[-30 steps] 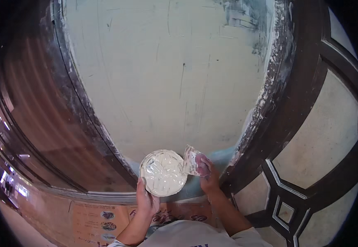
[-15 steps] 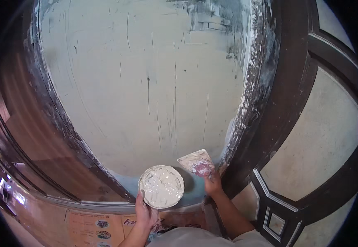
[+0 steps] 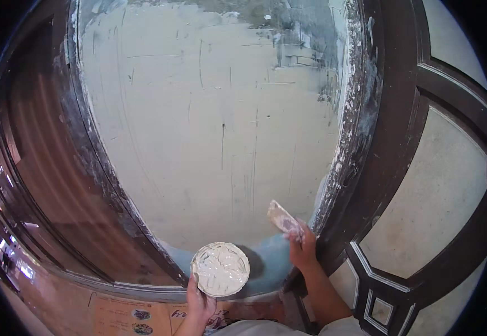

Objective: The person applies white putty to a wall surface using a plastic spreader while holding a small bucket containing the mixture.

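My left hand point(image 3: 200, 299) grips a round tub of cream putty point(image 3: 221, 269) by its near left side, thumb over the rim. Creamy white paste with wet ridges fills the tub. In my right hand point(image 3: 304, 246) is a putty knife point(image 3: 282, 217), its wide blade smeared with putty and tilted so that it shows as a narrow strip. The blade points up and left, in front of the lower right of a putty-coated wall panel point(image 3: 198, 145). Whether it touches the panel I cannot tell. My fingers partly cover its handle.
Dark wooden trim flecked with white point(image 3: 341, 151) borders the panel on the right. Beyond it stands dark framing with pale inset panels point(image 3: 422, 196). To the left is a brown glossy panel point(image 3: 47, 151). Printed cardboard point(image 3: 115, 316) lies on the floor below.
The putty knife has turned from showing its broad face to nearly edge-on, and my right hand sits slightly right and lower. The view has shifted, with the wall moving right and down in the picture.
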